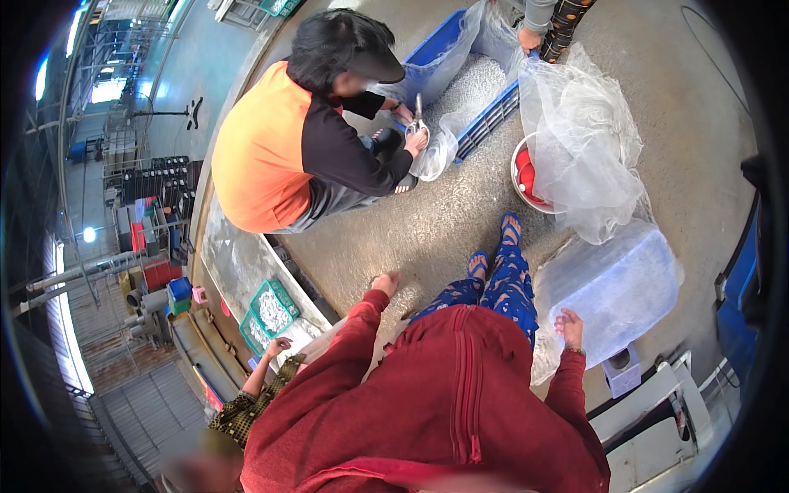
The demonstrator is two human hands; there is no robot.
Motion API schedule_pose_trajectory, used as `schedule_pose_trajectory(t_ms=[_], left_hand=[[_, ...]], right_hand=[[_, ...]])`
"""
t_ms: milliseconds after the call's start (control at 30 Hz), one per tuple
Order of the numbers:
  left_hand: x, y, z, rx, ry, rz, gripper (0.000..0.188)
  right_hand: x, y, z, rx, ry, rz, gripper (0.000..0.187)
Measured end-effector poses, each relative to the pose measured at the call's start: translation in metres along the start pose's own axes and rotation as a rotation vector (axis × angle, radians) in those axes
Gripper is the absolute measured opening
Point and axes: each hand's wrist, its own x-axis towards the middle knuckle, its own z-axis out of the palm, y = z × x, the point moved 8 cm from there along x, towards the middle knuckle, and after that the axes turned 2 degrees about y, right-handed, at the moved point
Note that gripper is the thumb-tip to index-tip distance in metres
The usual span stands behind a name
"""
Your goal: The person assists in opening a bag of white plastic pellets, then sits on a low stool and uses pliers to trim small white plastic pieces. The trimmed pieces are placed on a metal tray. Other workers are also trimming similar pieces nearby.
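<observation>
My left hand [386, 283] hangs over the wet concrete floor, left of my feet. Its fingers are loosely curled and apart, with no object seen in them. At the right, my right hand [569, 328], a band at its wrist, is held beside an overturned translucent plastic tub [620, 283]. Those fingers are bent and apart too; contact with the tub is not plain. Beyond the tub lies a heap of white netting [592, 156], partly covering a round bucket [519, 193] with something red inside.
A crouching co-worker [267, 152] holds scissors [417, 123] near a net-lined blue crate [481, 127] of small silvery pieces. Another person's hand [530, 39] grips its far end. At left, a person reaches toward green baskets [275, 306]. A pale chair [657, 419] stands right.
</observation>
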Motion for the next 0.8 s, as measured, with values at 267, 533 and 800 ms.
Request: schedule_pose_trajectory(t_ms=[267, 533, 800], left_hand=[[0.001, 0.119, 0.01, -0.154, -0.022, 0.135, 0.027], [-0.021, 0.09, 0.036, -0.186, -0.065, 0.018, 0.029], [-0.026, 0.025, 0.054, 0.066, -0.132, -0.055, 0.026]], right_hand=[[0.011, -0.075, 0.011, -0.112, -0.063, -0.062, 0.035], [0.017, -0.047, -0.022, -0.161, -0.053, 0.086, 0.036], [0.022, -0.064, -0.02, -0.128, -0.023, 0.087, 0.038]])
